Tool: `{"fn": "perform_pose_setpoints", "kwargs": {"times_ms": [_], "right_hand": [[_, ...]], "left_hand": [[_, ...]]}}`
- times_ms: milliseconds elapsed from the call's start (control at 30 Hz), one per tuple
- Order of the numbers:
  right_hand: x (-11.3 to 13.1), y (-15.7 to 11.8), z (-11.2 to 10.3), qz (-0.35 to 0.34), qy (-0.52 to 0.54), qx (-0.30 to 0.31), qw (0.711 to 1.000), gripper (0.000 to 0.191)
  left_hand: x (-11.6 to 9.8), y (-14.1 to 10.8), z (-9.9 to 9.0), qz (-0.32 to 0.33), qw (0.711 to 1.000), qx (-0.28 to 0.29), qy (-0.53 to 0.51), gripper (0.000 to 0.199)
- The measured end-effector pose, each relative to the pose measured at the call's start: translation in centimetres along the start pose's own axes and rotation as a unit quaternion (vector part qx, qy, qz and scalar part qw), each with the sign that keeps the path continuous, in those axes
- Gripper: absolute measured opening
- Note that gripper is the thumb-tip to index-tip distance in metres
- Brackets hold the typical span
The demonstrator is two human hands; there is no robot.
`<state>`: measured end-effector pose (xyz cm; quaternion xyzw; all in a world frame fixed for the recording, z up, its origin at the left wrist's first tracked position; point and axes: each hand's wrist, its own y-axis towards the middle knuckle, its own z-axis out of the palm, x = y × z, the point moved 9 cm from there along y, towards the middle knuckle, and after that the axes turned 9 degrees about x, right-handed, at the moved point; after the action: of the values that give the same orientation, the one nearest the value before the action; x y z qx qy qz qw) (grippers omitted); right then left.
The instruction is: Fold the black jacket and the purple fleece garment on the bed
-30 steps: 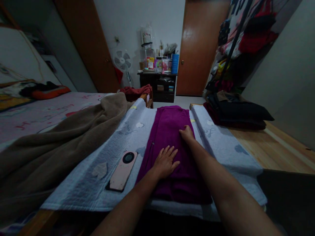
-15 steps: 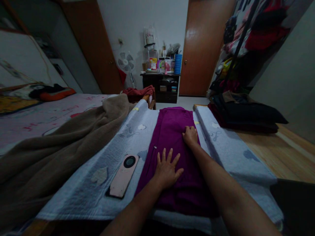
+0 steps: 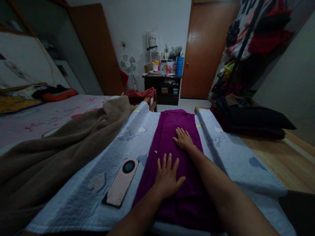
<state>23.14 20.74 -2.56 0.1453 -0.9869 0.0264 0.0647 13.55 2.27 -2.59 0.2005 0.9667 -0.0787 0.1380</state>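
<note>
A purple garment (image 3: 163, 131), folded into a long strip with a small zipper pull on its left side, lies in front of me on a light blue patterned bed cover (image 3: 118, 144). My left hand (image 3: 167, 177) rests flat on its near half with the fingers spread. Farther up, my right hand (image 3: 183, 138) lies palm down on the cloth, fingers stretched out. Neither hand grips anything. A pink phone (image 3: 121, 183) with a round black camera ring lies face down on the cover, left of the garment.
A brown blanket (image 3: 81, 141) is bunched at the left. Folded dark clothes (image 3: 251, 114) are stacked on the right, beside a bare wooden board (image 3: 270, 154). A black cabinet (image 3: 161, 88) and a white fan (image 3: 128, 64) stand by the far wall.
My right hand has moved left from the garment's right edge to its middle, and its curled fingers have straightened. My left hand stays flat in about the same place.
</note>
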Motion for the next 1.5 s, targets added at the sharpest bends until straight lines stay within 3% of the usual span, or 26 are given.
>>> {"fn": "perform_pose_setpoints", "kwargs": {"times_ms": [267,400,467,600,733,833,900,967,1067,1133,1333,1500], "right_hand": [[-0.5,2.4,-0.7,0.049,0.024,0.066,0.996,0.070],[2.7,3.1,-2.5,-0.036,0.017,0.006,0.999,0.064],[3.9,3.1,-2.0,-0.076,0.009,0.002,0.997,0.059],[3.7,3.1,-0.3,-0.074,0.003,0.009,0.997,0.059],[3.3,3.1,-0.1,-0.080,0.019,-0.016,0.996,0.057],[2.9,2.8,-0.8,-0.051,0.033,-0.056,0.997,0.056],[2.4,2.5,-1.5,-0.010,0.037,-0.097,0.995,0.058],[1.9,2.1,-2.0,0.024,0.038,-0.129,0.991,0.057],[1.8,2.0,-2.1,0.033,0.040,-0.138,0.989,0.053],[1.7,2.1,-1.9,0.028,0.042,-0.135,0.990,0.052],[1.7,2.7,-0.9,0.017,0.033,-0.109,0.993,0.056],[1.8,2.8,-0.6,0.011,0.020,-0.088,0.996,0.055]], "left_hand": [[0.1,0.0,0.2,0.003,1.000,0.007,-0.010,0.080],[0.2,0.2,0.4,0.002,1.000,0.010,-0.016,0.083],[0.2,0.2,0.6,0.004,1.000,0.013,-0.020,0.082],[0.2,0.0,0.5,0.006,0.999,0.032,-0.025,0.080],[0.8,0.8,-1.6,0.033,0.994,0.089,-0.056,0.073],[2.8,3.9,-5.1,0.040,0.988,0.066,-0.130,0.047],[5.5,6.9,-7.9,-0.001,0.986,-0.018,-0.167,0.040],[8.7,10.2,-9.5,-0.065,0.975,-0.095,-0.192,0.039],[12.9,14.6,-8.8,-0.159,0.928,-0.132,-0.311,0.048],[14.1,17.2,-7.9,-0.181,0.910,-0.135,-0.349,0.047],[15.2,23.2,-7.0,-0.207,0.889,-0.149,-0.380,0.060],[15.6,27.0,-7.4,-0.209,0.899,-0.160,-0.349,0.061]]}}
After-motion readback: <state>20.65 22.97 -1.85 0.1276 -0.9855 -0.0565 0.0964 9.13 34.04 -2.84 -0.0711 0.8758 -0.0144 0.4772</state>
